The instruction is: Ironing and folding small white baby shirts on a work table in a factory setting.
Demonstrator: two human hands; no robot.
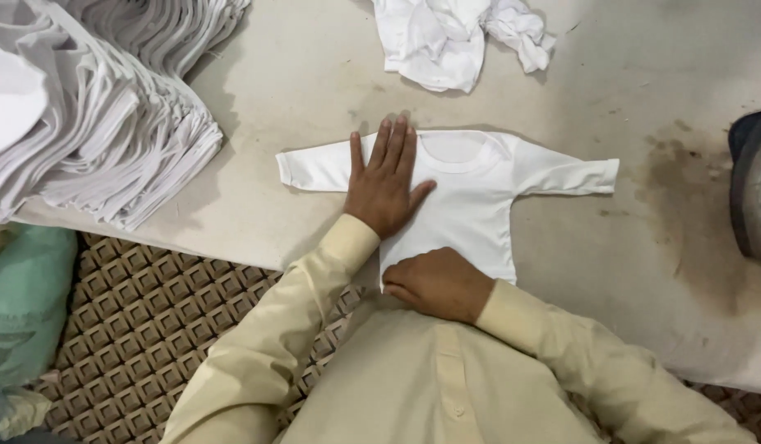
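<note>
The small white shirt (pixel 471 197) is pressed flat under the spread left hand (pixel 384 185), while its hem is gripped by the curled right hand (pixel 438 284). If the hem is pulled unevenly, the cloth may be wrinkled under the left palm, or dirtied by the dark stains (pixel 676 164) to the right of the hands.

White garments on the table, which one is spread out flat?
The small long-sleeved shirt under both hands, sleeves stretched sideways. The garment beyond it lies crumpled, and the ones at left sit folded in a stack.

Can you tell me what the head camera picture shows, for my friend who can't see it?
A small white long-sleeved shirt lies spread flat on a stained table; the left hand presses it flat, the right hand curled at its hem. Folded white garments are stacked at left.
</note>
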